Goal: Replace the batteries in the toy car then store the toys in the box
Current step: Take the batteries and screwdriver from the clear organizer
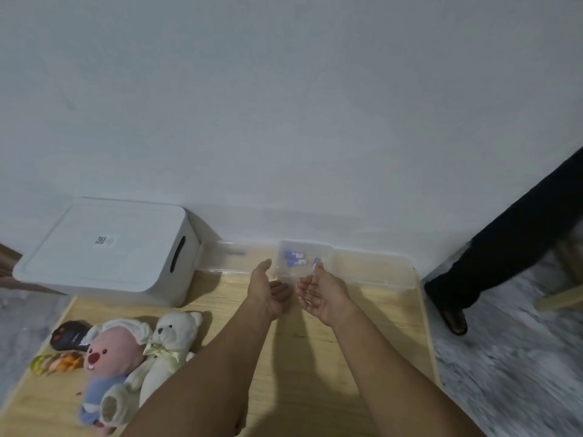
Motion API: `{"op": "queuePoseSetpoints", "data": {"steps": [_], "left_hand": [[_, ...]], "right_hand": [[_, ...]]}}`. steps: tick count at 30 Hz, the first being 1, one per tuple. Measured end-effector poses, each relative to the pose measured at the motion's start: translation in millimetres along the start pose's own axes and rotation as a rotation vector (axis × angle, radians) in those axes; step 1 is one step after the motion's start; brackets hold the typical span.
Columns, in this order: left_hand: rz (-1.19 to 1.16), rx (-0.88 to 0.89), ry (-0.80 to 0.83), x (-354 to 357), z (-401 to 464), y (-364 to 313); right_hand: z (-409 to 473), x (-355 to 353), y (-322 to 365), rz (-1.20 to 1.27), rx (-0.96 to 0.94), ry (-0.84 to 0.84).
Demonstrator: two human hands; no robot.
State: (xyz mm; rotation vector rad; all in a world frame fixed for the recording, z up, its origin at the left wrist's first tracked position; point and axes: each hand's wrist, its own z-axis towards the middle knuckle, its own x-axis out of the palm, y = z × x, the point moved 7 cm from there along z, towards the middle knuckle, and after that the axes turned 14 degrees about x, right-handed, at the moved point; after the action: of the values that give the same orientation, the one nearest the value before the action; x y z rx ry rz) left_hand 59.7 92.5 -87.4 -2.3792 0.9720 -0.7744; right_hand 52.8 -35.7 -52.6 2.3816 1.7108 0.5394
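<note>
- Batteries (296,258): we see them blue, inside the clear tray (372,272) at the counter's (309,357) far edge, just beyond our fingertips.
- Left hand (268,290), right hand (320,291): released, palms facing, grasping nothing.

A light wooden table (315,357) is set against the wall. On it are found a lidded white storage box (104,250), a clear plastic tray (372,269), a white teddy bear (170,345), a pink plush (110,354), a black toy car (71,335) and a small colourful toy (56,362).
</note>
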Motion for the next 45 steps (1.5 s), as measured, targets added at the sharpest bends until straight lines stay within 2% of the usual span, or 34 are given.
{"op": "queuePoseSetpoints", "data": {"steps": [7,14,26,45], "left_hand": [[-0.023,0.014,0.006,-19.6,-6.8,-13.1],[0.019,0.145,-0.119,-73.1,0.7,-58.5],[-0.018,0.156,-0.112,-99.9,30.7,-94.3],[-0.150,0.143,-0.077,-85.7,31.5,-101.4]], "right_hand": [[-3.2,3.8,-9.0,-0.036,-0.007,-0.100],[-1.9,44.6,-38.1,-0.161,0.051,-0.052],[20.6,100.7,-39.0,0.041,0.037,-0.079],[14.1,113.9,-38.9,0.161,-0.018,-0.201]]}}
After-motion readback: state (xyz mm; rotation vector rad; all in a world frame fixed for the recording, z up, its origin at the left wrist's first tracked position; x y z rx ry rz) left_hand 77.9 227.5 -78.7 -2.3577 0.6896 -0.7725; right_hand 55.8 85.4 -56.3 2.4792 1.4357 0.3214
